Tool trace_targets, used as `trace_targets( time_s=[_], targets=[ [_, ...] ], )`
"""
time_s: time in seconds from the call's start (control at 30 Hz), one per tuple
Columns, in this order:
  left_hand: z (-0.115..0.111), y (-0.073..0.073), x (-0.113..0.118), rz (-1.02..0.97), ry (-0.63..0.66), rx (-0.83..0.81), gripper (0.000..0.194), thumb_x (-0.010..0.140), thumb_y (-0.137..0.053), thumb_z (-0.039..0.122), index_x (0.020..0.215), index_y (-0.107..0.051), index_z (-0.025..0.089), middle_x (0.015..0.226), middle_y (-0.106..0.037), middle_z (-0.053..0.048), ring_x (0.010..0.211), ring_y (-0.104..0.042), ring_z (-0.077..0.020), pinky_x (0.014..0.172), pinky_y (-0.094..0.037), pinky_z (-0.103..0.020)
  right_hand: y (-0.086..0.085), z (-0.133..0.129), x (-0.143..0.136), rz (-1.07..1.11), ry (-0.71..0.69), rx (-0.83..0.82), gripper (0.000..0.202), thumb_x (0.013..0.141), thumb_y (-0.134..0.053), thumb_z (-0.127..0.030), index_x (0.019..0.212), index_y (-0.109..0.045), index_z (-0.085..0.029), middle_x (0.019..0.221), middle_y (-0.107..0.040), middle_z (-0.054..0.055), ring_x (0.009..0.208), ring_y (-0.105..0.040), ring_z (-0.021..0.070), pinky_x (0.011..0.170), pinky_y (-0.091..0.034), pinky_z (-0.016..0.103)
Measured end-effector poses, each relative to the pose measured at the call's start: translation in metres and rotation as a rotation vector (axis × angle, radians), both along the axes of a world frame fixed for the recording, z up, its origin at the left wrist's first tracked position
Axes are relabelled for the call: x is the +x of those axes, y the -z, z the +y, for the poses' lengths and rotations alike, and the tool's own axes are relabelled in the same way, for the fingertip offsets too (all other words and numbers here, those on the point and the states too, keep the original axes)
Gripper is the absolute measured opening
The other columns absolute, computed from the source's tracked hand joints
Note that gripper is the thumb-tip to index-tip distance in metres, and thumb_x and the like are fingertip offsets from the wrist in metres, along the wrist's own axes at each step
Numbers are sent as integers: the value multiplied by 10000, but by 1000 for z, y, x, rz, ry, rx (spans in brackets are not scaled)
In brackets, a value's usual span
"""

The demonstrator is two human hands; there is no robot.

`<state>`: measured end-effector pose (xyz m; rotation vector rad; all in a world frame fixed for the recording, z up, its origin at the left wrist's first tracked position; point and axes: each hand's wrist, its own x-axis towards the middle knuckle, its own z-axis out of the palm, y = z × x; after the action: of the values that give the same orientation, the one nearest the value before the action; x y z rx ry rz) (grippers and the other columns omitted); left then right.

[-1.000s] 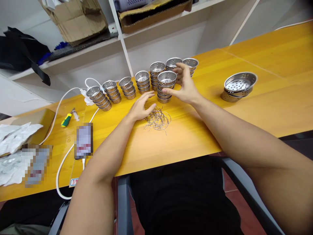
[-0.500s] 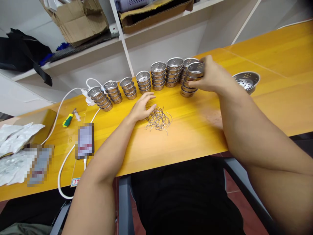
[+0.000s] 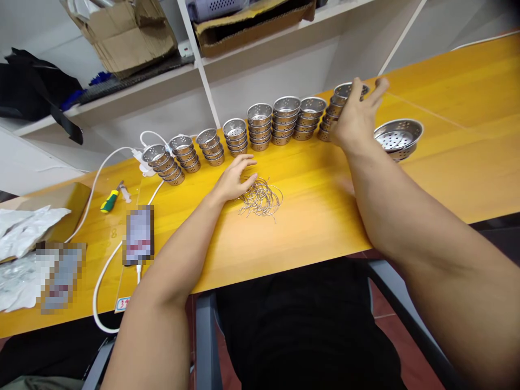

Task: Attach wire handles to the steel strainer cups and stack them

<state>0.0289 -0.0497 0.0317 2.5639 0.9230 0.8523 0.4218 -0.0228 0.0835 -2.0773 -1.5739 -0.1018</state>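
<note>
My left hand (image 3: pixel 235 181) rests on the table with its fingers stretched out, holding nothing. Its thumb lies at the edge of a tangled pile of thin curved metal wires (image 3: pixel 264 199). My right hand (image 3: pixel 357 116) is at the right end of a row of perforated metal cups, its visible fingers spread apart. It partly covers a stack of cups (image 3: pixel 343 91) there; the thumb is hidden, so any contact is unclear. Next to that stack stands another cup stack (image 3: pixel 311 116). To the right of my right wrist sits a wider perforated metal bowl (image 3: pixel 400 135).
More cup stacks (image 3: pixel 234 132) line the back of the table. On the left are a phone (image 3: pixel 139 233) with a white cable, a green-yellow handled tool (image 3: pixel 109 200), a power strip (image 3: pixel 146 165) and white plastic bags (image 3: pixel 28 227). Shelving with cardboard boxes (image 3: pixel 122 38) stands behind.
My right hand has carried a stack of cups back and right to the row's end, and its fingers have spread from it. My left hand has stayed in place.
</note>
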Motion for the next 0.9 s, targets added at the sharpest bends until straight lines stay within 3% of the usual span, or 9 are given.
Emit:
trace_targets(
  time_s=[0.07, 0.13, 0.23, 0.33, 0.4, 0.43, 0.53, 0.67, 0.9],
  targets=[
    [-1, 0, 0, -5, -3, -2, 373, 1145, -762, 381, 1485, -736, 232, 1746, -703, -195, 1645, -729, -354, 1413, -621, -605, -11, -10, -14, 131, 80, -84, 1200, 1030, -838, -97, 1962, -81, -77, 2018, 24, 391, 1910, -196, 487, 1496, -297, 583],
    [-1, -1, 0, -9, -3, -8, 376, 1141, -761, 379, 1485, -737, 228, 1747, -702, -201, 1651, -725, -360, 1411, -622, -613, -28, -27, -29, 145, 102, -72, 1091, 1017, -818, -66, 1943, -240, -91, 2049, -66, 335, 1914, -209, 461, 1518, -270, 560],
    [-3, -1, 1, -7, -11, -16, 370, 1134, -761, 361, 1481, -739, 233, 1754, -699, -200, 1659, -718, -367, 1409, -621, -625, -51, -53, -36, 93, 107, 39, 791, 1109, -808, -180, 1845, -528, -118, 1980, -346, 295, 1874, -344, 437, 1525, -279, 524],
    [-4, -3, 2, 3, -24, -28, 369, 1126, -769, 350, 1479, -738, 247, 1763, -696, -188, 1660, -717, -367, 1413, -617, -631, -63, -65, -17, 83, 172, -13, 713, 1157, -870, -436, 1769, -647, -146, 1910, -445, 312, 1832, -412, 461, 1511, -293, 613],
    [-4, -3, 2, 8, -23, -34, 371, 1126, -771, 353, 1480, -738, 245, 1762, -699, -187, 1660, -718, -366, 1414, -616, -631, -65, -64, 4, 101, 216, -178, 802, 1171, -842, -617, 1795, -645, -153, 1929, -440, 327, 1840, -407, 493, 1493, -285, 707],
    [-4, -4, 2, 11, -22, -36, 371, 1127, -770, 355, 1480, -739, 243, 1760, -701, -187, 1659, -718, -365, 1413, -617, -630, -64, -62, 14, 119, 223, -269, 805, 1184, -823, -620, 1817, -637, -160, 1931, -464, 327, 1832, -437, 500, 1474, -319, 725],
    [-5, -4, 2, 15, -30, -37, 370, 1129, -767, 362, 1478, -742, 239, 1755, -704, -188, 1659, -717, -363, 1414, -617, -628, -61, -54, 37, 150, 205, -411, 661, 1224, -759, -411, 1839, -650, -194, 1870, -602, 299, 1732, -602, 495, 1348, -507, 693],
    [-4, -3, 2, 19, -33, -33, 369, 1130, -770, 374, 1473, -748, 241, 1754, -703, -184, 1656, -719, -361, 1419, -615, -621, -56, -49, 34, 103, 130, -404, 603, 1145, -747, -188, 1748, -745, -186, 1753, -725, 283, 1604, -718, 496, 1239, -597, 648],
    [-4, -2, 2, 13, -25, -31, 360, 1131, -768, 365, 1467, -745, 237, 1750, -704, -189, 1652, -723, -359, 1409, -622, -622, -39, -41, -11, 114, -36, -205, 276, 1094, -771, -160, 1343, -887, -182, 1459, -874, 244, 1436, -817, 498, 1204, -644, 653]
  ],
)
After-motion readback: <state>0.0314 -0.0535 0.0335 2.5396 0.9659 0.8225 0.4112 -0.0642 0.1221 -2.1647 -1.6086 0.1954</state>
